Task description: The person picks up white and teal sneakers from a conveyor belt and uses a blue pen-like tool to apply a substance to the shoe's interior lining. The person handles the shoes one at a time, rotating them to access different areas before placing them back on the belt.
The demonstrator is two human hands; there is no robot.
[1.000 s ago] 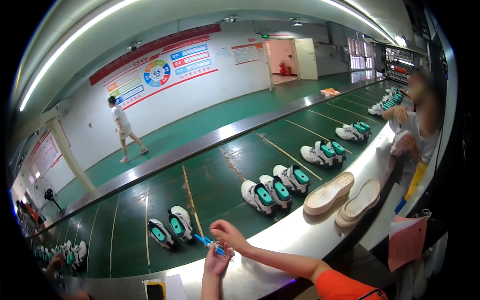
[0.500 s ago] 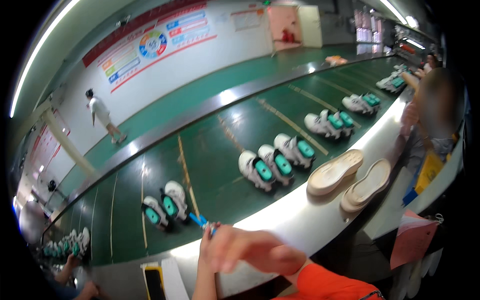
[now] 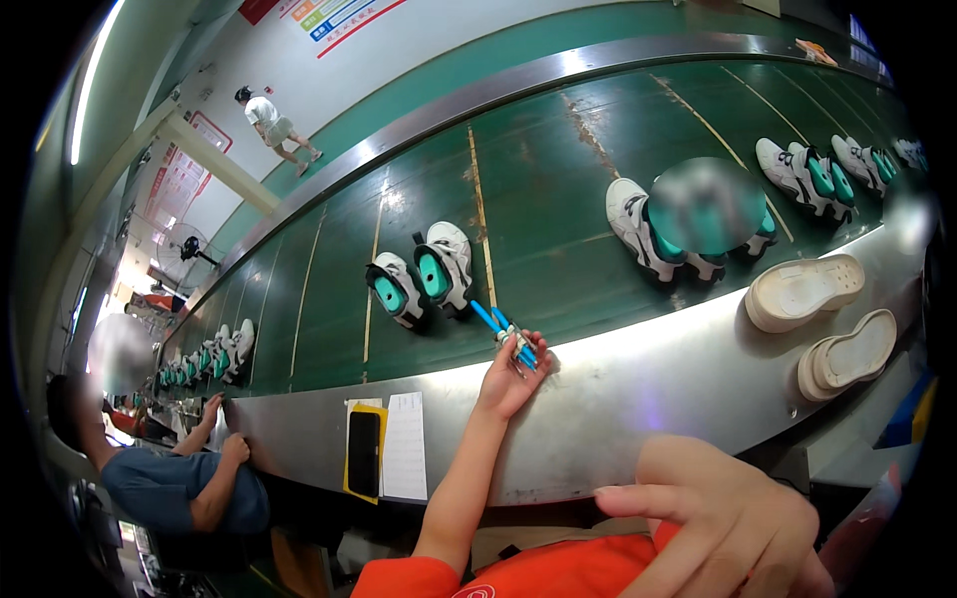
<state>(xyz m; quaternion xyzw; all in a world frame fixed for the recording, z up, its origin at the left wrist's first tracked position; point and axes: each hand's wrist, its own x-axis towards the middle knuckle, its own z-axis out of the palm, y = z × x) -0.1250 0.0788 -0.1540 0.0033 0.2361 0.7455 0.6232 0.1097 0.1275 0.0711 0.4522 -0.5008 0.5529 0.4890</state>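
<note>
My left hand (image 3: 513, 379) is closed around a bundle of slim blue pen-like sticks (image 3: 489, 317), with pale parts between the fingers. Their exact kind is hard to make out. It is held over the near metal edge, just short of a pair of white shoes (image 3: 446, 264) with teal inserts on the green conveyor belt (image 3: 538, 289). Nearer me, my right hand (image 3: 738, 518) hangs at the lower right, back upward, fingers apart, and nothing shows in it. Two cream shoe soles (image 3: 805, 291) lie on the metal ledge (image 3: 638, 399) to the right.
More white shoes (image 3: 633, 219) stand along the belt to the right, and others (image 3: 234, 349) at far left. A black phone (image 3: 364, 453) lies on yellow beside white paper (image 3: 405, 448). A co-worker in a blue shirt (image 3: 189, 486) sits left; another person (image 3: 274, 130) walks beyond the belt.
My view has swung left and down. My right hand has moved from in front of the left hand to the lower right, so the left hand and its blue sticks show plainly.
</note>
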